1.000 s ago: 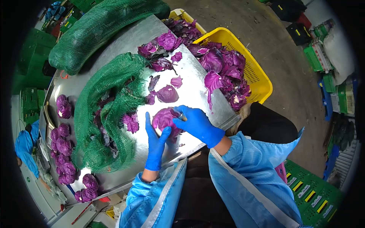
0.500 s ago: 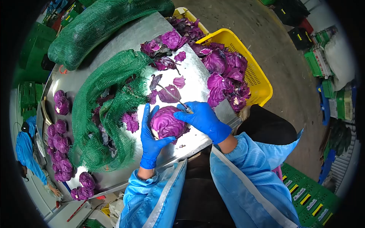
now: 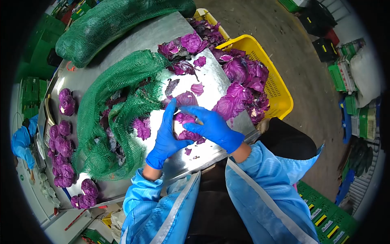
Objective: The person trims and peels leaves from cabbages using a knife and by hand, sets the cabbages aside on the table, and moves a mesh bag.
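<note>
Both hands wear blue gloves and hold one purple cabbage (image 3: 183, 123) over the metal table (image 3: 162, 30). My left hand (image 3: 167, 136) wraps its left and lower side. My right hand (image 3: 212, 125) covers the upper right side, its fingers curled over something small and metallic, mostly hidden; in the earlier views a knife blade shows there. A pale cut area shows on the cabbage between the hands. Loose purple leaves (image 3: 197, 89) lie just beyond, and an opened green net bag (image 3: 122, 83) with dark leaves lies to the left.
Several purple cabbages (image 3: 63, 146) line the table's left edge. A full green net sack (image 3: 105, 30) lies at the back left. Yellow crates (image 3: 280, 89) of leaves stand at the right edge. Green crates (image 3: 329, 215) are at lower right. A person in blue (image 3: 20, 140) is at far left.
The cabbage has been turned, so its pale part now faces up between the hands. My right hand has moved over its top, and the blade is no longer visible. The view has shifted slightly.
</note>
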`<control>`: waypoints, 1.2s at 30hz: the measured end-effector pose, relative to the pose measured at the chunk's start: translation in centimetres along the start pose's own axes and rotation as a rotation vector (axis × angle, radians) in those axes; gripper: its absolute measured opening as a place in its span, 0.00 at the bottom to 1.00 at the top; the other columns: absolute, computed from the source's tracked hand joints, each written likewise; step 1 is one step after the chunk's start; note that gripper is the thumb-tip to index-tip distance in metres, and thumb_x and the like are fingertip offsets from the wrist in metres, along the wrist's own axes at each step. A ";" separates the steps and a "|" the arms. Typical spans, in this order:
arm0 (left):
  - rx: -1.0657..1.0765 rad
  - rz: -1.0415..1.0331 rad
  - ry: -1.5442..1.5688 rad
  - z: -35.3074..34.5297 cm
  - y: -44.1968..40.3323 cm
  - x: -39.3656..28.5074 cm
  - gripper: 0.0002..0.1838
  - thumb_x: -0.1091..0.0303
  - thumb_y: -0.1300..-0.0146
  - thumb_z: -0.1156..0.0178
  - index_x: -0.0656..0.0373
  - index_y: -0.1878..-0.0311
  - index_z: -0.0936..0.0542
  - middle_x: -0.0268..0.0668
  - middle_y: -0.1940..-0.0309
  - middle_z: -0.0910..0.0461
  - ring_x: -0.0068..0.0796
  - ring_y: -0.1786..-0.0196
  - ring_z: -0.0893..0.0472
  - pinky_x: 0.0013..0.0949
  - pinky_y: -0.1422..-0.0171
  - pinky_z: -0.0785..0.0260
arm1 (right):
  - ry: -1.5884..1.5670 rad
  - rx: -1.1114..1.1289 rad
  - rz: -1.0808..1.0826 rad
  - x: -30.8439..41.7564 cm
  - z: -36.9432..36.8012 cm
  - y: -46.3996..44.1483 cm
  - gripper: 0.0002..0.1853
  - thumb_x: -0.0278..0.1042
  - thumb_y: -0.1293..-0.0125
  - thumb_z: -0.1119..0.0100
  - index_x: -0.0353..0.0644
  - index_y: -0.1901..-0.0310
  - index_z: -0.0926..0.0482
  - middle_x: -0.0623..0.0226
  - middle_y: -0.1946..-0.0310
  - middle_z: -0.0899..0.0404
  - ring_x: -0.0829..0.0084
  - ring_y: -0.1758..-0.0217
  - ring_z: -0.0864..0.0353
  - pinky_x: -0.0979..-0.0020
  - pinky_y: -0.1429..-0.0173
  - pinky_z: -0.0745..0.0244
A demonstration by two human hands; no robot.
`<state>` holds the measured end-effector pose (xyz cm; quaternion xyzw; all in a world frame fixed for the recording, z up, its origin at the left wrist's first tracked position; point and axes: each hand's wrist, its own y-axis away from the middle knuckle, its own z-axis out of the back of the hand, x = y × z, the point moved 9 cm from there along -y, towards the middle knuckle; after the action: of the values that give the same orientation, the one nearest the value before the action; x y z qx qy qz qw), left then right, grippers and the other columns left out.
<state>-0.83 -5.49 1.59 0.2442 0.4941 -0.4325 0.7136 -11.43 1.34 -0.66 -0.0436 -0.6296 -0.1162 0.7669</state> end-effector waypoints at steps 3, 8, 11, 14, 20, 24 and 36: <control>-0.117 0.166 0.167 0.6 2.1 2.2 0.64 0.70 0.60 0.23 0.60 0.22 0.54 0.46 0.23 0.49 0.43 0.25 0.40 0.43 0.23 0.43 | -0.181 -0.159 -0.013 -0.7 1.0 1.0 0.29 0.46 0.40 0.29 0.41 0.40 0.23 0.55 0.43 0.22 0.61 0.43 0.20 0.67 0.42 0.25; -0.305 0.417 0.613 -3.3 2.2 2.9 0.59 0.79 0.54 0.25 0.59 0.22 0.52 0.48 0.30 0.38 0.37 0.33 0.29 0.38 0.29 0.33 | 0.270 -0.314 -0.186 -0.1 3.5 3.4 0.25 0.44 0.40 0.28 0.38 0.46 0.21 0.57 0.54 0.16 0.67 0.51 0.15 0.70 0.46 0.22; -0.207 0.342 0.135 -2.9 0.6 1.7 0.61 0.66 0.58 0.19 0.62 0.24 0.49 0.47 0.35 0.33 0.38 0.35 0.27 0.36 0.32 0.30 | 0.641 -0.282 -0.112 2.6 4.2 3.9 0.30 0.54 0.35 0.38 0.49 0.36 0.27 0.59 0.68 0.17 0.60 0.69 0.16 0.63 0.65 0.22; -0.155 0.367 0.166 -3.2 0.0 1.9 0.60 0.65 0.59 0.18 0.60 0.25 0.46 0.45 0.36 0.30 0.38 0.36 0.25 0.37 0.33 0.30 | 0.864 -0.185 -0.144 1.5 3.4 4.1 0.33 0.53 0.30 0.46 0.55 0.26 0.38 0.63 0.72 0.20 0.62 0.76 0.20 0.61 0.73 0.29; -0.145 0.381 0.227 -3.4 -0.1 1.7 0.56 0.65 0.59 0.19 0.60 0.27 0.42 0.45 0.37 0.29 0.39 0.38 0.24 0.38 0.34 0.29 | 1.036 -0.216 -0.061 0.9 2.4 4.1 0.29 0.53 0.28 0.50 0.48 0.30 0.34 0.62 0.77 0.24 0.63 0.80 0.21 0.61 0.78 0.28; -0.186 0.237 -0.097 -4.1 2.0 0.8 0.63 0.60 0.63 0.17 0.62 0.25 0.46 0.53 0.28 0.40 0.50 0.28 0.35 0.44 0.26 0.39 | 0.707 -0.382 -0.028 -3.3 5.8 2.1 0.20 0.50 0.29 0.47 0.47 0.44 0.23 0.58 0.73 0.20 0.56 0.72 0.18 0.58 0.68 0.24; -0.129 0.355 -0.023 -3.2 1.1 1.1 0.58 0.66 0.60 0.18 0.61 0.26 0.44 0.46 0.34 0.31 0.39 0.34 0.27 0.38 0.31 0.32 | 0.819 -0.173 -0.195 1.4 2.4 4.9 0.38 0.56 0.33 0.43 0.57 0.24 0.44 0.59 0.75 0.21 0.60 0.80 0.21 0.60 0.77 0.30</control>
<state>-1.35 -2.88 -0.77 0.2761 0.4617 -0.2698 0.7986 -12.31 6.42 1.58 0.0014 -0.2622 -0.2482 0.9325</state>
